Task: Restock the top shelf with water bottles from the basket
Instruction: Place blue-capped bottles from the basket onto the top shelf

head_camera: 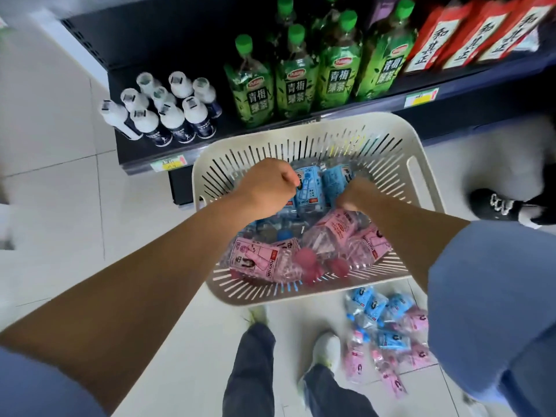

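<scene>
At ten o'clock, smooth white cylindrical bottles (159, 109) with dark labels stand clustered on the dark metal shelf (141, 155). The left hand (267, 188) hovers over the basket with its fingers curled into a fist, holding nothing visible. At twelve o'clock stand ribbed green tea bottles (298, 79) with green caps. The cream plastic basket (376, 145), slotted and round-cornered, sits at centre and holds clear crinkled water bottles (307, 188) with blue or pink labels. The right hand (352, 197) reaches down among them, but its fingers are hidden, so its grip cannot be told. At five o'clock, loose bottles (388, 335) lie on glossy floor tiles (60, 191).
</scene>
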{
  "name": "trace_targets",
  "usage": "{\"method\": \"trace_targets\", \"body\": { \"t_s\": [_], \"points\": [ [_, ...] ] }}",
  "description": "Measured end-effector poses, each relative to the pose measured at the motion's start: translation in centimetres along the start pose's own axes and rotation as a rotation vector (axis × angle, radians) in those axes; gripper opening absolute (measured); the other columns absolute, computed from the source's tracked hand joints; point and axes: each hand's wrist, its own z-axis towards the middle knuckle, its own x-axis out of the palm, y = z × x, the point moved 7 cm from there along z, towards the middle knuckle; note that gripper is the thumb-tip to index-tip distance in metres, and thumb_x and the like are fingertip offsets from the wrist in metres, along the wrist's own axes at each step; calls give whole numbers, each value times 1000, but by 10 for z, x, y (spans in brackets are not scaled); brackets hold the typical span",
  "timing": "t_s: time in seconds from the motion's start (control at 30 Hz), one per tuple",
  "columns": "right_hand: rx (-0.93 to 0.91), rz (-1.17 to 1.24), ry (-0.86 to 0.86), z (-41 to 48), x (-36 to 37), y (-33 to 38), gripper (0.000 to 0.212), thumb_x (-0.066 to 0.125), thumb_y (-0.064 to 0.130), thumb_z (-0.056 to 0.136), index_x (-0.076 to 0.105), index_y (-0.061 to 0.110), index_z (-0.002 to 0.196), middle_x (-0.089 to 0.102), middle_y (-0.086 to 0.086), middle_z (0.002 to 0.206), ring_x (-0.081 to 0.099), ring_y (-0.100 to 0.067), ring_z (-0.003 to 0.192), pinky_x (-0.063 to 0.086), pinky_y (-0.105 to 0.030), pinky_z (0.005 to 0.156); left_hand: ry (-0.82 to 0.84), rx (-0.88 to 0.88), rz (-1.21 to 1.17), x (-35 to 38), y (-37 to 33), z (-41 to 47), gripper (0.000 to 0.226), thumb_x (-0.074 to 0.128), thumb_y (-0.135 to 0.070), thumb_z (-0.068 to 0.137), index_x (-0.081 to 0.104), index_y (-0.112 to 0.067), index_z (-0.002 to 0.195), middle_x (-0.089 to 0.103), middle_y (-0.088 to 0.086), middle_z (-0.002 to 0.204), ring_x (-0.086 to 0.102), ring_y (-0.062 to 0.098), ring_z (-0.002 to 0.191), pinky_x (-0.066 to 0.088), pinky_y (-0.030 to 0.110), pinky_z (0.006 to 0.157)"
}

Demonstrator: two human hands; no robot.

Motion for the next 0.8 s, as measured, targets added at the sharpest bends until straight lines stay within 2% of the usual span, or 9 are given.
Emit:
{"method": "trace_targets", "body": {
  "t_s": [0.1,0.17,0.23,0.33,0.4,0.47,0.57,0.7,0.8],
  "points": [
    [-60,0,-179,-5,-12,18,50,62,5,83,43,2,129,60,-19,105,64,-30,88,58,-38,70,0,-3,0,0,4,2,25,49,-2,93,65,-8,110,65,8,116,58,10,87,43,15,72],
    [-174,18,-123,-10,-7,38,34,58,9,89,48,1,121,62,-14,99,64,-25,79,54,-27,62,-1,-17,1,1,7,1,25,50,-3,93,65,-8,111,65,8,117,58,10,89,41,17,81],
    [-207,24,-9,-15,4,51,28,60,20,92,53,-3,108,62,-12,96,64,-24,83,52,-27,71,-9,-22,8,0,8,1,25,50,-4,93,65,-8,112,65,8,118,57,10,92,39,16,86],
    [-166,44,100,-14,17,57,44,63,27,90,54,-5,119,60,-16,117,60,-29,107,49,-33,91,-18,-28,15,-3,11,1,24,48,-5,94,65,-8,111,65,8,118,60,12,93,41,13,79],
    [-166,84,153,-11,21,63,46,64,27,88,56,-3,122,59,-18,125,56,-32,116,47,-35,93,-39,-43,7,-7,16,1,23,50,-5,93,66,-8,109,67,7,114,62,13,88,42,13,72],
    [-166,124,176,-7,23,65,42,64,24,87,58,-2,120,60,-18,124,57,-32,117,47,-36,92,-57,-57,-1,-9,23,1,21,51,-6,93,67,-9,107,67,7,112,62,13,86,43,15,71],
    [-111,143,148,-5,24,62,55,62,28,90,47,-7,129,55,-19,127,57,-31,116,49,-36,96,-59,-66,-16,-5,33,0,21,52,-6,92,67,-9,107,67,7,113,62,13,87,44,17,75],
    [-51,260,139,-1,24,55,58,67,21,87,42,-8,131,55,-20,127,58,-32,111,48,-34,83,-49,-68,-48,-1,38,-3,20,52,-4,92,67,-8,106,66,8,110,60,12,83,44,15,70],
    [-18,396,188,-3,23,50,70,72,11,80,36,-5,137,48,-23,133,51,-38,120,47,-42,92,-51,-63,-47,0,39,-3,21,51,-4,92,67,-7,106,66,9,109,60,12,81,43,10,63]
  ]
}}
